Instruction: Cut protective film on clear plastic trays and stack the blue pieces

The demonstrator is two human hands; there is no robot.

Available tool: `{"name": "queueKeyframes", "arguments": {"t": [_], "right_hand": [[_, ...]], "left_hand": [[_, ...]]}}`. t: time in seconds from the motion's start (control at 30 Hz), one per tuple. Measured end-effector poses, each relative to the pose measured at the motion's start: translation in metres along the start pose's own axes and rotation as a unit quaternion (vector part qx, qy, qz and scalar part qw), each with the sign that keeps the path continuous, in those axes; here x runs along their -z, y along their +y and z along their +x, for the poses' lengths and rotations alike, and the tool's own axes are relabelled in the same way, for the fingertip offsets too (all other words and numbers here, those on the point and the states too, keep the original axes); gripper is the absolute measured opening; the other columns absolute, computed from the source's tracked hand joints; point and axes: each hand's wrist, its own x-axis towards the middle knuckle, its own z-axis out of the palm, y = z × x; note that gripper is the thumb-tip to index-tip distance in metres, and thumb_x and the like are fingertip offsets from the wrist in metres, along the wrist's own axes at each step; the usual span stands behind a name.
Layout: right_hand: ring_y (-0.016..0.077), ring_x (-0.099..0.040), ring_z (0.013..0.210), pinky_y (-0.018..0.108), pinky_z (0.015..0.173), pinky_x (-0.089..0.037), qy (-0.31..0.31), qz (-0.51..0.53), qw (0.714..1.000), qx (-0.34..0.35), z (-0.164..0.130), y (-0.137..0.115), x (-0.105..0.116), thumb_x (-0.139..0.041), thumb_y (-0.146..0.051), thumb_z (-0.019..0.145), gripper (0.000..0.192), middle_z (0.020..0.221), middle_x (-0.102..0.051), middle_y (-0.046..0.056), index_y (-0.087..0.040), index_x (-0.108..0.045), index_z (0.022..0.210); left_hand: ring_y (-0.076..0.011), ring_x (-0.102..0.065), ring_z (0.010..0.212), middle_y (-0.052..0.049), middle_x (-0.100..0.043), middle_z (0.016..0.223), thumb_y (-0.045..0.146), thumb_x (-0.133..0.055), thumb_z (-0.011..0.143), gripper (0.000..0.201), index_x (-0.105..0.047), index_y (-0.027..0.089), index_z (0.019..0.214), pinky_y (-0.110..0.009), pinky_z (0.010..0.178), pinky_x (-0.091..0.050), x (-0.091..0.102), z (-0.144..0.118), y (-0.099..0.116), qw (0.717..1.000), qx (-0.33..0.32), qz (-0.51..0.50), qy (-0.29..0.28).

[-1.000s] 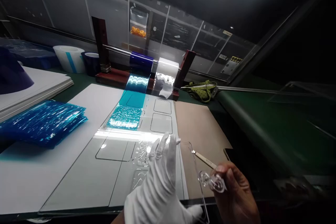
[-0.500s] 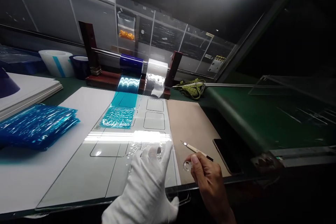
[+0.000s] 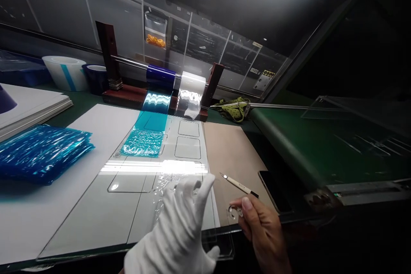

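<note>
My left hand [image 3: 180, 218] wears a white glove and is over the front of the glass sheet [image 3: 96, 222]. Its thumb and fingers span a clear plate [image 3: 227, 246] with a rounded corner, which juts out to the right past the thumb; most of the plate is hidden or hard to see. Bare, my right hand [image 3: 261, 227] pinches a small curled clear piece [image 3: 233, 212] between thumb and forefinger, just right of the glove. Wrinkled clear film [image 3: 162, 188] shows beside the gloved fingers. A pen-like tool [image 3: 239, 185] lies just beyond my right hand.
Blue film [image 3: 144, 141] runs from a blue roll [image 3: 160, 78] on a wooden stand, next to a clear film roll [image 3: 192, 85]. A stack of blue film pieces [image 3: 45, 152] lies left. A phone [image 3: 272, 190] rests right of the brown board [image 3: 227, 150], near a green conveyor belt [image 3: 295, 137].
My right hand has shifted slightly right and down with the small clear piece. The left forefinger points a little further right, and more of the plate's corner shows.
</note>
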Motion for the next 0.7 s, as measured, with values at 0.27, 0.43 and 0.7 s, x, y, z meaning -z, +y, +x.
{"name": "queueKeyframes", "arguments": {"t": [0.27,0.43,0.7], "right_hand": [[0.0039,-0.02,0.038,0.02,0.039,-0.015,-0.061,0.2,0.972,-0.107,0.015,-0.007,0.003,-0.054,-0.053,0.087,0.044,0.045,-0.034,-0.008,-0.015,-0.061,0.066],[0.0116,-0.048,0.04,0.024,0.043,-0.028,0.101,-0.214,0.96,0.149,0.009,-0.006,-0.004,-0.046,-0.038,0.094,0.037,0.047,-0.05,-0.001,-0.017,-0.061,0.067],[0.0111,-0.051,0.046,0.022,0.047,-0.033,-0.029,-0.221,0.971,0.085,-0.003,0.004,-0.013,-0.036,-0.035,0.099,0.041,0.054,-0.055,-0.001,-0.018,-0.06,0.071]], "left_hand": [[-0.0385,-0.036,0.131,-0.02,-0.034,0.139,0.049,-0.068,0.054,0.125,0.007,0.015,0.147,-0.05,0.101,-0.043,-0.042,0.001,-0.006,0.972,-0.087,-0.206,0.071],[-0.0433,-0.045,0.119,-0.024,-0.046,0.134,0.041,-0.066,0.054,0.106,-0.024,0.011,0.147,-0.06,0.095,-0.036,0.003,0.012,0.009,0.997,-0.002,0.027,-0.074],[-0.0385,-0.051,0.111,-0.022,-0.054,0.123,0.042,-0.063,0.053,0.1,-0.034,0.007,0.143,-0.055,0.095,-0.039,0.03,0.014,-0.01,0.974,-0.044,0.055,-0.215]]}}
